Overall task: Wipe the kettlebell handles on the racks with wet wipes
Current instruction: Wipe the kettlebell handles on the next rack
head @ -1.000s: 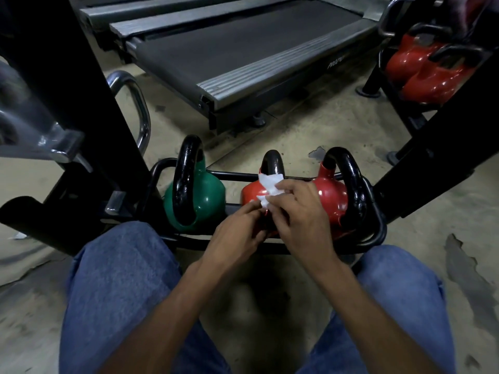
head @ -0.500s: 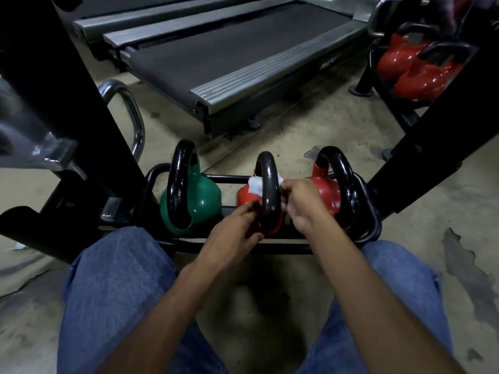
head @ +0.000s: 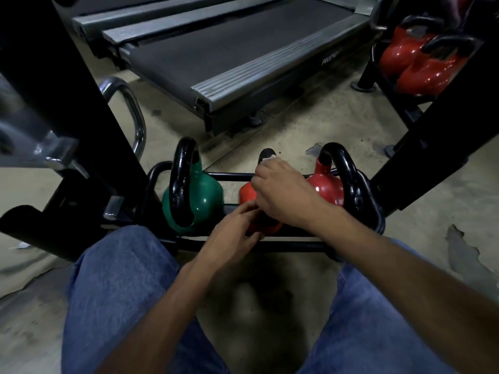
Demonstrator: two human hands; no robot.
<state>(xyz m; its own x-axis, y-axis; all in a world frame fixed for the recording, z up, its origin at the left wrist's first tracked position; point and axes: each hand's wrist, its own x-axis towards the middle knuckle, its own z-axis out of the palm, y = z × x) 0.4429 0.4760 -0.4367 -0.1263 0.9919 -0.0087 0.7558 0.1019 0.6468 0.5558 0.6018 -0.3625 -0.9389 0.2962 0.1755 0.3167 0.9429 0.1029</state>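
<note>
You're wiping mid red kettlebell [head: 247,193] handle [head: 266,153] on rack [head: 229,174]: R hand [head: 280,190] is clamping wet wipe [head: 271,158] round it. L hand [head: 232,233] is touching bell at 6 o'clock; grip can't tell. Next, judging: be shifting to green kettlebell [head: 208,195] at 9 o'clock.

The green kettlebell [head: 205,201] has a smooth, glossy coating, plastic or vinyl by its look. Its handle [head: 182,184] is black-painted metal, shiny and faintly pitted. The middle red kettlebell [head: 247,194] and the right red kettlebell [head: 325,188] show the same glossy skin. The rack [head: 229,174] is black metal tubing with a dull sheen. The wet wipe [head: 270,158] is white, soft and matt. The treadmill belt [head: 229,49] is dark and matt; its side rail [head: 259,74] is ribbed grey metal. The curved bar [head: 135,114] is polished chrome. The floor [head: 310,125] is rough, patchy concrete. The jeans [head: 116,292] are blue denim.
</note>
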